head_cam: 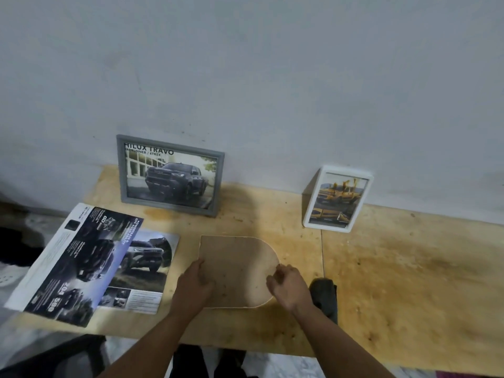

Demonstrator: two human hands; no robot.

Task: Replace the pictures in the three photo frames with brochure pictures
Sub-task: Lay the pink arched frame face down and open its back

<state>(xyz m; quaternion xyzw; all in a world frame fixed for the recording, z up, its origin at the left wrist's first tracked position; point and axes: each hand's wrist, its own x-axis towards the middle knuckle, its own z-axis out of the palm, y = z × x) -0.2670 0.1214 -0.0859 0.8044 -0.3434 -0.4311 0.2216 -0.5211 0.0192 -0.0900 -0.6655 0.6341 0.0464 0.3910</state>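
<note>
Both hands are working the arched frame back (237, 271) lying face-down mid-table, left hand (195, 282) resting flat-fingered on its straight edge, right hand (287, 286) pinching the curved rim; looking like thin, stiff, light board, best gripped at edges.

dark object (324, 296) by right hand (289, 289) – partly hidden, can't id; brochure (73, 263) small print unreadable – too blurry.

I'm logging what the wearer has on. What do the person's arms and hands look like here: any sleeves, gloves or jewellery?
Both forearms are bare up to the frame edge, no sleeves showing. The left hand and right hand wear no gloves; no watch, bracelet or ring is visible, though the image is soft.
</note>
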